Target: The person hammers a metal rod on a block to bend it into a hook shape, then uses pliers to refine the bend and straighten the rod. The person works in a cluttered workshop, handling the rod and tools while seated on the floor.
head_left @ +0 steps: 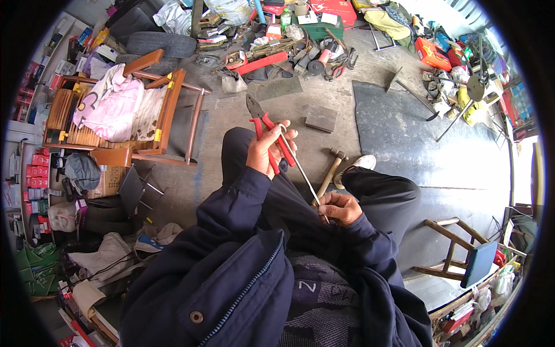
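Note:
My left hand (263, 152) is closed around a pair of pliers (254, 107) with red handles and dark jaws, which point up and away from me. A thin pale metal rod (300, 169), bent at its far end by my left fingers, slants down across my lap. My right hand (342, 209) pinches the rod near its lower end. Whether my left fingers also press on the rod's bent end is hard to make out. Beyond my right hand, a hammer (332, 174) with a wooden handle stands beside my shoe (363, 162).
A flat metal block (321, 118) lies on the floor ahead. Heaped tools and scrap (300, 55) spread at the back. A wooden chair (163, 124) draped with pink cloth is at left. A small stool (457, 248) stands at right, near a dark floor sheet (416, 133).

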Available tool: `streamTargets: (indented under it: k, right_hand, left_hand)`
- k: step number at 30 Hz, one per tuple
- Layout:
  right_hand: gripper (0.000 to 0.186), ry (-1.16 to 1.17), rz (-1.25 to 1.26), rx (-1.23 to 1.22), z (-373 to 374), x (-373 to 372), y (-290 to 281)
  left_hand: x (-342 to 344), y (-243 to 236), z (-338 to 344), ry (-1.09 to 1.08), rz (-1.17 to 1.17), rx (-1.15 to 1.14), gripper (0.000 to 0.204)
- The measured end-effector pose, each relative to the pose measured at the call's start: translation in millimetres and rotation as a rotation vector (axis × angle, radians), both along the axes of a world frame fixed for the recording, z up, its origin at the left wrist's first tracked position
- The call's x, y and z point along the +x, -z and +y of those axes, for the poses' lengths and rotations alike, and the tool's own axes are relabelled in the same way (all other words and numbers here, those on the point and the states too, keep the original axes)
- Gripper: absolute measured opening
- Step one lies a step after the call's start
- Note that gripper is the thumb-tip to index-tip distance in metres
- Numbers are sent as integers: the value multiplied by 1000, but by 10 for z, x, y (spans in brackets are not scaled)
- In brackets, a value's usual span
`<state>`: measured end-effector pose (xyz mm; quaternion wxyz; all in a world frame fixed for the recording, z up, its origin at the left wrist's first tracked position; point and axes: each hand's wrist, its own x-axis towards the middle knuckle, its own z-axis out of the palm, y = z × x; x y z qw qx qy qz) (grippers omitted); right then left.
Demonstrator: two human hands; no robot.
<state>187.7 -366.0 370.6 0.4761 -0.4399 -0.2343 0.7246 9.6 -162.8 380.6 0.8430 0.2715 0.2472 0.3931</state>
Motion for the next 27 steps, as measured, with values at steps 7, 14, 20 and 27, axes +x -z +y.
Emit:
streamTargets:
  k: [7, 14, 20, 27]
  right_hand:
    - [14, -16, -8, -30, -24, 51, 27]
    - [16, 16, 76, -12, -35, 57, -15]
    - [16, 50, 157, -3, -36, 58, -48]
    - [17, 34, 167, -39, -34, 67, 1]
  left_hand:
    - [-15, -1, 11, 4, -24, -2, 31]
    - [-88, 71, 70, 76, -93, 33, 33]
    - [-82, 80, 83, 76, -90, 10, 32]
    - [-52, 18, 71, 72, -98, -19, 32]
